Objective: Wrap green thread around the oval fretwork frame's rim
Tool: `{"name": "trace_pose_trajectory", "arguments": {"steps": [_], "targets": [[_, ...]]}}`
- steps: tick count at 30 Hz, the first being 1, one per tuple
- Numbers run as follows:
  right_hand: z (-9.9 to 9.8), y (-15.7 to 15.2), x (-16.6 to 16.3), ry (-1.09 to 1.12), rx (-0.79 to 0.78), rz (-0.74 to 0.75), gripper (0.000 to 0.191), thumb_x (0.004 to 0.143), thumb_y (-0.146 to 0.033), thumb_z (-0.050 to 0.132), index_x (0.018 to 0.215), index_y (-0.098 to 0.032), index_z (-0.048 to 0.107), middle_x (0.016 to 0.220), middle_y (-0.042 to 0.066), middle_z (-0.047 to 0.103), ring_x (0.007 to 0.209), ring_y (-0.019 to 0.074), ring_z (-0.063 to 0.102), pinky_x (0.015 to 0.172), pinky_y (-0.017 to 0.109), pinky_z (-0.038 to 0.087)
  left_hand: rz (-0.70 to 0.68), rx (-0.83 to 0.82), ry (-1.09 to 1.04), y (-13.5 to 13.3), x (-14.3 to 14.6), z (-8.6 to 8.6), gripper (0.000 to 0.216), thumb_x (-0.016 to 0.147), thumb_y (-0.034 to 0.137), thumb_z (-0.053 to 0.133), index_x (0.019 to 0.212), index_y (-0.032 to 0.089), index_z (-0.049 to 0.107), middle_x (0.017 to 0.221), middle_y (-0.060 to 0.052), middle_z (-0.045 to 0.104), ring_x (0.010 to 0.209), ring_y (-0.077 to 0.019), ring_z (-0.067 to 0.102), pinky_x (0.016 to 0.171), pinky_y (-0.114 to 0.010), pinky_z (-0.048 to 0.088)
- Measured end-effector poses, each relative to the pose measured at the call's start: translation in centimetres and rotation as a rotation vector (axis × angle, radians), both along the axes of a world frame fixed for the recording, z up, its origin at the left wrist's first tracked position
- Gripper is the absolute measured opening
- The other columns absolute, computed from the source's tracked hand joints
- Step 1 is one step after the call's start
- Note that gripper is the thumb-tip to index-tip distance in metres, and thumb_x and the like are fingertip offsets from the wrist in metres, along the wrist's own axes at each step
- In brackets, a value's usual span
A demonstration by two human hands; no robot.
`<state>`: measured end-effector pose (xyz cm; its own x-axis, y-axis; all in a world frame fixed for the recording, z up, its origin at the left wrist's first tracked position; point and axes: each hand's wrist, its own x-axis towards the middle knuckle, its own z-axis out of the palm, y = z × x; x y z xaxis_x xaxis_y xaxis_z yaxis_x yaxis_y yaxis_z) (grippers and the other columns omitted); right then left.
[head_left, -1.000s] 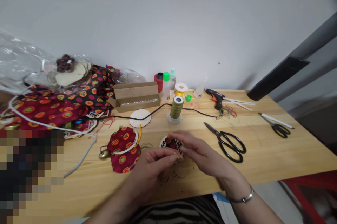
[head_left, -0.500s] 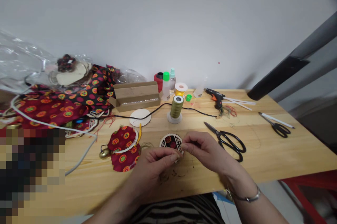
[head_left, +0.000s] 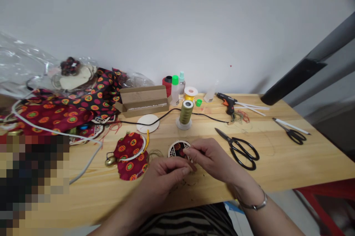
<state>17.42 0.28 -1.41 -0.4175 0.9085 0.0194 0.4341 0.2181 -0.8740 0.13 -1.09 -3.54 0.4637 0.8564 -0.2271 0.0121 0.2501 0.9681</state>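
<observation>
My left hand (head_left: 172,173) and my right hand (head_left: 205,156) meet fingertip to fingertip near the front of the table. Both are closed in a pinch; whatever lies between the fingers is too small to make out. Just behind them is a round disc (head_left: 177,148) with a white lattice rim and dark patterned fabric, partly covered by my right fingers. To the left lie red floral fabric rounds (head_left: 129,145) with a white ring edge, beside a small brass bell (head_left: 110,160). Large black-handled scissors (head_left: 244,150) rest right of my right hand.
A spool of olive thread (head_left: 186,113) stands behind the disc. Farther back are an open cardboard box (head_left: 144,102), a green-capped bottle (head_left: 175,92) and a glue gun (head_left: 227,103). Smaller scissors (head_left: 294,134) lie at right. Patterned fabric (head_left: 55,114) and a white cable (head_left: 91,154) occupy the left.
My right hand has shifted slightly left and its fingertips now sit over the disc's right part. My left hand has barely moved.
</observation>
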Motion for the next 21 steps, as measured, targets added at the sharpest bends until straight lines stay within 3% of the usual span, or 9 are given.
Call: {"name": "trace_pose_trajectory", "arguments": {"steps": [5, 8, 11, 14, 17, 21], "targets": [[0.1, 0.2, 0.1, 0.073, -0.076, -0.05, 0.037, 0.089, -0.032, 0.048, 0.058, -0.015, 0.057, 0.055, -0.004, 0.051, 0.054, 0.0087, 0.044, 0.051, 0.02, 0.032, 0.001, 0.021, 0.009, -0.1, -0.1, 0.0, 0.014, 0.074, 0.025, 0.065, 0.072, 0.017, 0.076, 0.077, -0.005, 0.073, 0.079, -0.0207, 0.06, 0.073, -0.028, 0.041], [0.1, 0.3, 0.7, 0.157, -0.164, -0.013, 0.021, 0.088, -0.029, 0.049, 0.082, -0.016, 0.066, 0.07, -0.002, 0.058, 0.065, 0.0108, 0.05, 0.061, 0.021, 0.038, 0.005, 0.02, 0.013, -0.1, -0.2, 0.1, 0.014, 0.074, 0.026, 0.065, 0.073, 0.018, 0.076, 0.078, -0.005, 0.073, 0.083, -0.0223, 0.061, 0.075, -0.029, 0.042], [0.0, 0.4, 1.5, 0.22, -0.241, 0.018, 0.021, 0.08, -0.024, 0.062, 0.1, -0.019, 0.065, 0.065, -0.004, 0.051, 0.061, 0.0094, 0.044, 0.057, 0.02, 0.036, 0.015, -0.003, 0.023, -0.1, -0.2, 0.2, 0.016, 0.073, 0.027, 0.065, 0.072, 0.016, 0.076, 0.079, -0.006, 0.073, 0.084, -0.0234, 0.061, 0.073, -0.029, 0.042], [-0.2, 0.7, 2.0, 0.235, -0.247, 0.019, 0.019, 0.071, -0.022, 0.071, 0.09, -0.018, 0.068, 0.059, -0.007, 0.043, 0.055, 0.008, 0.038, 0.05, 0.02, 0.032, 0.008, -0.014, 0.02, 0.0, -0.1, 0.2, 0.016, 0.073, 0.028, 0.065, 0.073, 0.016, 0.076, 0.079, -0.006, 0.073, 0.084, -0.0231, 0.06, 0.073, -0.029, 0.041], [-0.1, 0.8, 2.0, 0.256, -0.207, 0.028, 0.007, 0.073, -0.023, 0.069, 0.073, -0.016, 0.067, 0.064, -0.002, 0.054, 0.061, 0.01, 0.047, 0.056, 0.022, 0.039, -0.018, -0.005, 0.014, 0.1, -0.1, 0.2, 0.016, 0.074, 0.027, 0.064, 0.074, 0.017, 0.076, 0.08, -0.006, 0.073, 0.086, -0.0232, 0.06, 0.076, -0.03, 0.04], [0.2, 0.8, 1.6, 0.214, -0.139, -0.002, 0.01, 0.077, -0.019, 0.064, 0.067, -0.016, 0.064, 0.065, -0.001, 0.057, 0.063, 0.0105, 0.051, 0.058, 0.022, 0.04, -0.042, 0.012, 0.038, 0.2, -0.2, 0.3, 0.015, 0.074, 0.027, 0.064, 0.074, 0.017, 0.076, 0.079, -0.006, 0.073, 0.084, -0.0231, 0.06, 0.078, -0.031, 0.039]]}}
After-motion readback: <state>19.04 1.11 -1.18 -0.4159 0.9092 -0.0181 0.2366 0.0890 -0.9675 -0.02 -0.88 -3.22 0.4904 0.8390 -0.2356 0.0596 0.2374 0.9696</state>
